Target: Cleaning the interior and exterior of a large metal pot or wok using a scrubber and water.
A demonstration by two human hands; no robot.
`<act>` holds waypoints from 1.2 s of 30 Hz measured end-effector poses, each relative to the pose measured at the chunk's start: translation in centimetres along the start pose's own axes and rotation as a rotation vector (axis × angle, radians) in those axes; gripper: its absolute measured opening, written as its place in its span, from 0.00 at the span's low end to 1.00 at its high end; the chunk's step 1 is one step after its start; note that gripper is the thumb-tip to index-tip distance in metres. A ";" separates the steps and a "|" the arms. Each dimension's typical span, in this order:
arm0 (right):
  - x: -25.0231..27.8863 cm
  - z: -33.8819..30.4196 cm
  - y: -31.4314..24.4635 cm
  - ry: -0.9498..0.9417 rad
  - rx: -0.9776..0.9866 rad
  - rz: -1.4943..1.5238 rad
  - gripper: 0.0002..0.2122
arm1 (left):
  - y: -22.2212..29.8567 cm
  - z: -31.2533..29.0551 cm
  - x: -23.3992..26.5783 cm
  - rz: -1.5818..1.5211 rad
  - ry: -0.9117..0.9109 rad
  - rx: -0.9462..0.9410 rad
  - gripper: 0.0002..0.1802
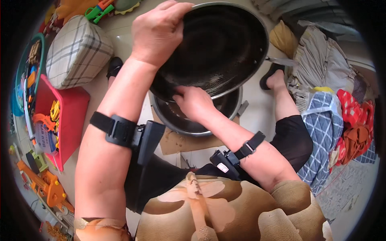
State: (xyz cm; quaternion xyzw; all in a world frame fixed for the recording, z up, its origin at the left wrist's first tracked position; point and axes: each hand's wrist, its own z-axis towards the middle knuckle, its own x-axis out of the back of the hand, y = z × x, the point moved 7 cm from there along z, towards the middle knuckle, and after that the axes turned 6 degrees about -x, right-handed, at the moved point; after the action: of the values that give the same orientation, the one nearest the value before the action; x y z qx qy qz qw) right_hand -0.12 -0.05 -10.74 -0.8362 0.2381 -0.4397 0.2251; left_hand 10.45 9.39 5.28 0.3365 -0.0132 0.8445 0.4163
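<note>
A black frying pan [217, 44] with a shiny metal rim is held up and tilted, its dark inside in view. Its handle points right. My left hand [159, 34] is closed round the upper left rim. At the lower rim, my right hand [195, 105] grips the pan with the thumb over the edge; its other fingers are partly hidden. Below, partly covered by the pan and my right hand, is a wide round metal vessel [181, 127] with a dark inside. It rests on a brown cardboard sheet [177, 145].
To the left are a plaid cloth-covered seat [80, 52], a red bin [72, 116] of toys and a teal basket [18, 90]. An orange toy [48, 185] lies nearer. Piled clothes [325, 120] lie at right. My legs flank the vessel.
</note>
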 end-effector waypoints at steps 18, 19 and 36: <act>0.2 -1.1 3.6 0.023 0.015 -0.206 0.11 | -0.2 -0.3 0.4 0.010 0.012 0.017 0.13; 0.5 -0.7 4.3 0.011 0.050 -0.285 0.13 | -0.4 -0.6 0.5 0.053 -0.011 0.034 0.12; 0.3 -1.4 4.3 0.100 -0.001 -0.265 0.15 | -0.6 -0.8 0.3 -0.008 0.002 0.064 0.12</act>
State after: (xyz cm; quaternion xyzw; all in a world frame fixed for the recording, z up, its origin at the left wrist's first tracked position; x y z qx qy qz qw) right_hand -2.00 -3.85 -12.42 -0.8375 0.1366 -0.5065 0.1525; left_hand 10.28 10.21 4.72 0.3489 0.0156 0.8432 0.4086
